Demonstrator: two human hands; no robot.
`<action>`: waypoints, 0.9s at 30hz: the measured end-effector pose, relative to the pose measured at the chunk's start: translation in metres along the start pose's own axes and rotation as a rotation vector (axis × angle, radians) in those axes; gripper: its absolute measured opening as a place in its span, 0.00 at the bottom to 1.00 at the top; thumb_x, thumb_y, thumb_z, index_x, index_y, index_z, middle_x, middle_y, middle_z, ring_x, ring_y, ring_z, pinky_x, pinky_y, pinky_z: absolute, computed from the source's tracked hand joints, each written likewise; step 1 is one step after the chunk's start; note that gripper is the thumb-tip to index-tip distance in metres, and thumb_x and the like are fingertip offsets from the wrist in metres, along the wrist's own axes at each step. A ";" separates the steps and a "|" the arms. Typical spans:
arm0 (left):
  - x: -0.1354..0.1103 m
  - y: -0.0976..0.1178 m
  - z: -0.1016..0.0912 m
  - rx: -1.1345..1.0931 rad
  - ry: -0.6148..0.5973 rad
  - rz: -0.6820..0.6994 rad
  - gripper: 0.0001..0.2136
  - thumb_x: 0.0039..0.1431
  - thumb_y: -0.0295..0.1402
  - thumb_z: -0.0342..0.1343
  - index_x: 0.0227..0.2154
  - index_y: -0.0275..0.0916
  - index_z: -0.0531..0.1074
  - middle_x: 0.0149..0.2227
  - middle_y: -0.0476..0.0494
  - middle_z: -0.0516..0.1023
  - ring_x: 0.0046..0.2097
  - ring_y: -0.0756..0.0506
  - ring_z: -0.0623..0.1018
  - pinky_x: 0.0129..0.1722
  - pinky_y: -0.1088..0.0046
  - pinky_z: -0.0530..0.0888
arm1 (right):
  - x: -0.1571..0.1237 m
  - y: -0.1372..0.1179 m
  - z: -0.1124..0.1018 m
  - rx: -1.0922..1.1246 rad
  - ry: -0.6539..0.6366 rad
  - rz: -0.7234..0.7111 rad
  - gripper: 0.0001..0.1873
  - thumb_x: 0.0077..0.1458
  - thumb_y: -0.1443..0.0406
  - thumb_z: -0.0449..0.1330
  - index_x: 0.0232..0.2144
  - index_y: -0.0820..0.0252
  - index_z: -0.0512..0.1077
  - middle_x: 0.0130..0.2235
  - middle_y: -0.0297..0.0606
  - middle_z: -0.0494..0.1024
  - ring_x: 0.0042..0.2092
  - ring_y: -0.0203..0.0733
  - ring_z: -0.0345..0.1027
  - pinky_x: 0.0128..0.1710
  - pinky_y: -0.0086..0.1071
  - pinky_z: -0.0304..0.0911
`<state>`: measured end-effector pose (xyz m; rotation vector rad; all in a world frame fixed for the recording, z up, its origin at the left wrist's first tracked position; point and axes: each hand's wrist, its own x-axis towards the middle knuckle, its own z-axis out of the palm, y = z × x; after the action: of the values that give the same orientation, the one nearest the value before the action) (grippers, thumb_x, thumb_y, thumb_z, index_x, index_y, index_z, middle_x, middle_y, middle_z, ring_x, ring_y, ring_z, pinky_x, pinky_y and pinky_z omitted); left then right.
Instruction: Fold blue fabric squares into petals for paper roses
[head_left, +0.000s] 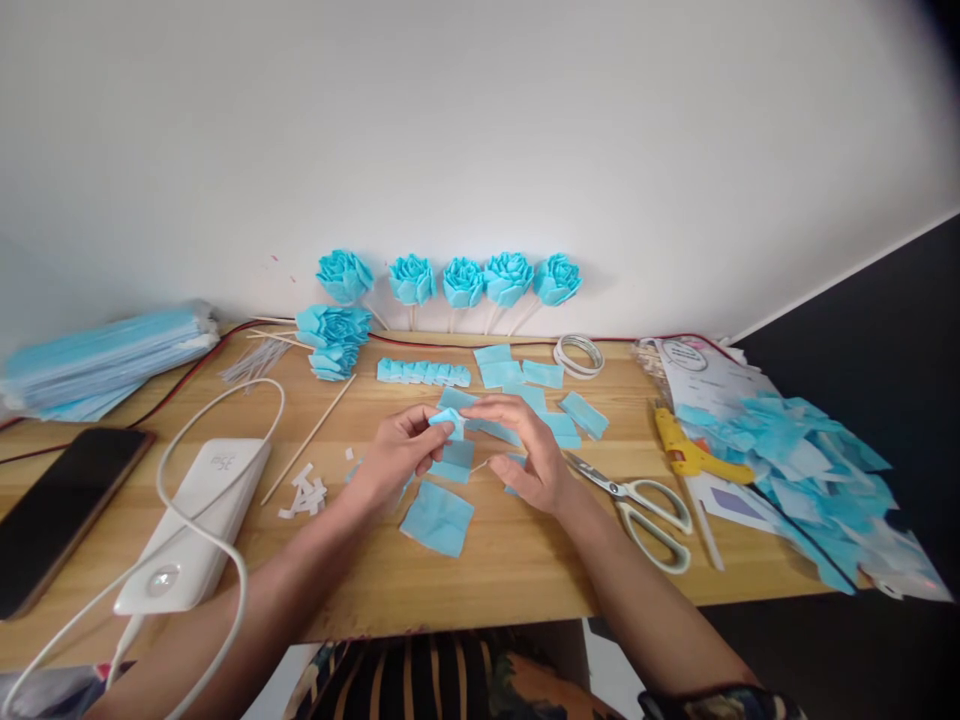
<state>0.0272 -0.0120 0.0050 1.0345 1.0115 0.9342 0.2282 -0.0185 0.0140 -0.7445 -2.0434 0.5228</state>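
My left hand and my right hand meet over the middle of the wooden table. Both pinch a small folded piece of blue fabric between fingertips. A thin wooden stick pokes out under my right hand. Flat blue squares lie around the hands, the nearest one just in front of them. A row of folded blue petals lies behind.
Several finished blue fabric roses on sticks lean on the wall. Scissors and a yellow glue gun lie to the right, beside a heap of blue scraps. A power bank, phone and stacked masks sit left.
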 end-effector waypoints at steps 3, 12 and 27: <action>0.000 0.000 0.000 0.001 -0.012 0.002 0.15 0.51 0.42 0.64 0.25 0.36 0.69 0.19 0.53 0.69 0.18 0.57 0.61 0.18 0.80 0.55 | -0.001 0.001 0.001 -0.052 -0.021 -0.013 0.27 0.64 0.53 0.51 0.62 0.54 0.60 0.53 0.44 0.76 0.56 0.52 0.65 0.55 0.50 0.63; 0.001 -0.002 0.000 -0.003 -0.023 -0.022 0.17 0.50 0.45 0.65 0.27 0.36 0.71 0.19 0.53 0.69 0.19 0.57 0.62 0.18 0.80 0.57 | -0.001 0.005 0.002 -0.221 0.021 -0.139 0.32 0.66 0.51 0.47 0.68 0.54 0.51 0.50 0.41 0.79 0.55 0.52 0.64 0.58 0.54 0.59; 0.000 -0.004 -0.001 -0.014 -0.057 -0.022 0.18 0.52 0.48 0.64 0.30 0.36 0.73 0.20 0.53 0.68 0.20 0.56 0.62 0.19 0.80 0.57 | -0.003 0.005 0.003 -0.349 -0.018 -0.180 0.35 0.65 0.51 0.49 0.69 0.55 0.47 0.50 0.41 0.80 0.56 0.52 0.65 0.62 0.54 0.54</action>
<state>0.0272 -0.0128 0.0011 1.0306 0.9658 0.8884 0.2281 -0.0165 0.0074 -0.7486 -2.2201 0.0690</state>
